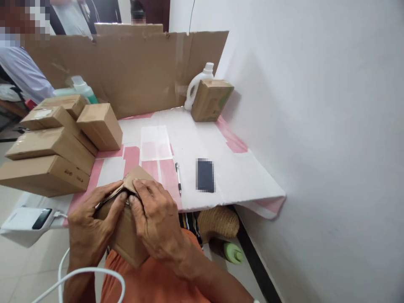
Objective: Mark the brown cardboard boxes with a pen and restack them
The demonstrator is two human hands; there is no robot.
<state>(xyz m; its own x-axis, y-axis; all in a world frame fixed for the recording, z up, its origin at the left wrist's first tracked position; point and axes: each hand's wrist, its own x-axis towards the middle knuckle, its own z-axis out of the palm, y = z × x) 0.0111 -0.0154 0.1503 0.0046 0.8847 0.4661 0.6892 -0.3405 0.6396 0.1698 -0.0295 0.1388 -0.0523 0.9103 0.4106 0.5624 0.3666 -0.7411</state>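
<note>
A small brown cardboard box is held tilted over my lap, at the near edge of the table. My left hand grips its left side, with the thumb on the top flap edges. My right hand clasps the right side, fingers over the upper flap and thumb at the seam. Between the two thumbs a dark gap shows along the partly parted flaps. What lies inside the box is hidden.
Several cardboard boxes are stacked at left, near a power bank with a white cable. A pen and dark pixelated rectangle lie on the table. A white jug stands behind another box. Another person's sleeve is at far left.
</note>
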